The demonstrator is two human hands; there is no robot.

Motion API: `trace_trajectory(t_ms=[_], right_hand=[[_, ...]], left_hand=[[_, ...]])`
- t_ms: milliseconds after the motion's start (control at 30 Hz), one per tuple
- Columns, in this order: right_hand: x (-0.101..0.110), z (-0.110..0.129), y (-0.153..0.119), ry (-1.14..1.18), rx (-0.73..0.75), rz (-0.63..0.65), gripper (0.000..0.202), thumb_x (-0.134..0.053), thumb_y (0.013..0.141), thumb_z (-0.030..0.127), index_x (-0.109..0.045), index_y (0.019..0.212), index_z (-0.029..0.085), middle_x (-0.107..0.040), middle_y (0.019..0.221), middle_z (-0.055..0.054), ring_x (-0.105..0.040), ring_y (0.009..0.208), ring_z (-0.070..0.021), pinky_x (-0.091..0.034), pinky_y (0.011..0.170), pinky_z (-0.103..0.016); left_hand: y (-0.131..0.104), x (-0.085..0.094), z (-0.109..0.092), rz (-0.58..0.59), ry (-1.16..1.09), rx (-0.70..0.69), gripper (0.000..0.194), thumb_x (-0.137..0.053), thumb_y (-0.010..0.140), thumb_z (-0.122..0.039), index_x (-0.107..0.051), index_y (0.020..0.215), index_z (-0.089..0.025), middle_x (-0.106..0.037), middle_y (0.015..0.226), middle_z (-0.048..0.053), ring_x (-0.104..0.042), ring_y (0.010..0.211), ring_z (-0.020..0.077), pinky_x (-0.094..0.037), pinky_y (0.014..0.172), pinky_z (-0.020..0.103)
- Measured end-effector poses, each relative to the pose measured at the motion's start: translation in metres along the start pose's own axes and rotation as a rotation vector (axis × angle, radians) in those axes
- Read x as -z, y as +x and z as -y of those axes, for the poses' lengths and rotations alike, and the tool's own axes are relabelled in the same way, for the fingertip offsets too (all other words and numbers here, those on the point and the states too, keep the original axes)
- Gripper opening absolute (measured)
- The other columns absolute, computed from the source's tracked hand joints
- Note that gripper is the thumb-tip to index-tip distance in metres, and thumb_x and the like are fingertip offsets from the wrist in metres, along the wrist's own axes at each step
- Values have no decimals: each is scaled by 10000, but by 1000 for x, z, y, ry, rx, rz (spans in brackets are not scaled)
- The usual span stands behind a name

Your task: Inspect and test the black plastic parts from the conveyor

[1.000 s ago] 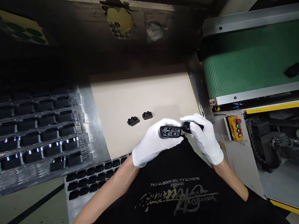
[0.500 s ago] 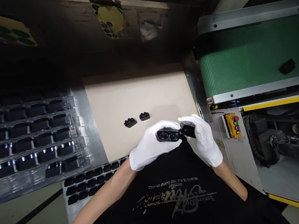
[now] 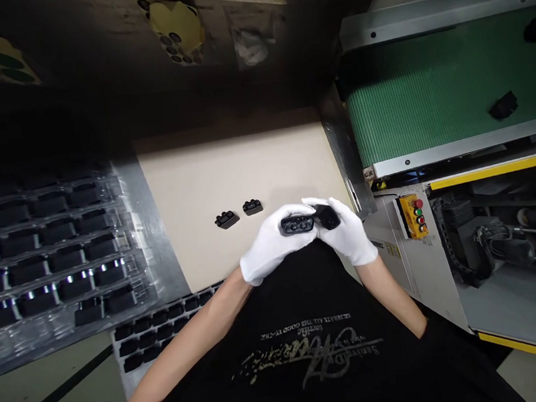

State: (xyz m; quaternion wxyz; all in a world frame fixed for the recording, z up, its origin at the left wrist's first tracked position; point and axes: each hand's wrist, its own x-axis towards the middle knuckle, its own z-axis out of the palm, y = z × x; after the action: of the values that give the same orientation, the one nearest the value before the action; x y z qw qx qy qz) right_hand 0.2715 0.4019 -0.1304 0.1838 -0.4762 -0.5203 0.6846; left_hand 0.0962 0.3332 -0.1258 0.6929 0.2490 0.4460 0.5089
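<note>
My left hand (image 3: 271, 241), in a white glove, is closed around a black molded plastic part (image 3: 297, 225) whose hollow, ribbed side faces up toward me. Close beside it, my right hand (image 3: 348, 234), also gloved, grips a second black plastic part (image 3: 327, 216), turned at an angle. The two held parts are very near each other; whether they touch I cannot tell. Beyond my left hand, two small black plastic parts with bumpy upper edges, one on the left (image 3: 227, 219) and one on the right (image 3: 252, 207), lie on the beige work surface (image 3: 245, 159).
Clear trays (image 3: 139, 287) of black parts stand at the left, with another tray (image 3: 128, 379) of small black parts below. On the right runs a green conveyor belt (image 3: 427, 87) carrying a black part (image 3: 504, 106). Under it sits a yellow button box (image 3: 412, 216).
My right hand has turned and brought its black part closer to the one in my left hand. The view has shifted slightly; the two parts on the surface stay put.
</note>
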Motion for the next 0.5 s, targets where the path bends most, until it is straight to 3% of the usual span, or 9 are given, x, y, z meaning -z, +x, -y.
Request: trace_trajectory(t_ms=[133, 233, 300, 367, 500], right_hand=[[8, -38, 10, 333, -127, 62, 472, -574, 947, 558, -700, 1269, 237, -735, 981, -67, -654, 790, -211, -600, 815, -424], [24, -65, 11, 459, -175, 2, 467, -743, 839, 459, -693, 1245, 233, -739, 1118, -64, -680, 871, -183, -588, 855, -380], [40, -81, 18, 425, -170, -94, 537, -816, 768, 413, -682, 1250, 220, -737, 1173, -74, -699, 968, -194, -577, 934, -383], [56, -96, 33, 240, -116, -183, 589, -846, 713, 371, -682, 1249, 190, -741, 1188, -94, -699, 1055, -220, -549, 1033, -410], [80, -121, 72, -235, 12, -250, 549, -762, 722, 236, -690, 1257, 133, -734, 1265, -145, -677, 1170, -258, -494, 1146, -443]], left_hand=[[21, 9, 30, 92, -299, 157, 341, -772, 865, -448, -707, 1091, -200, -711, 902, 72, -690, 850, 232, -593, 806, 414], [38, 17, 50, -30, -311, 233, 336, -777, 849, -421, -695, 1077, -188, -698, 1037, 76, -677, 872, 200, -594, 813, 382], [53, 22, 63, -99, -139, 225, 475, -824, 798, -318, -665, 1227, -191, -692, 1179, 83, -685, 987, 203, -588, 916, 381], [73, 26, 76, -119, 146, 173, 594, -807, 806, -265, -612, 1360, -180, -681, 1294, 108, -668, 1150, 239, -542, 1071, 425], [117, 26, 107, -102, 629, 79, 588, -681, 880, -161, -558, 1453, -117, -622, 1477, 169, -581, 1370, 293, -414, 1238, 455]])
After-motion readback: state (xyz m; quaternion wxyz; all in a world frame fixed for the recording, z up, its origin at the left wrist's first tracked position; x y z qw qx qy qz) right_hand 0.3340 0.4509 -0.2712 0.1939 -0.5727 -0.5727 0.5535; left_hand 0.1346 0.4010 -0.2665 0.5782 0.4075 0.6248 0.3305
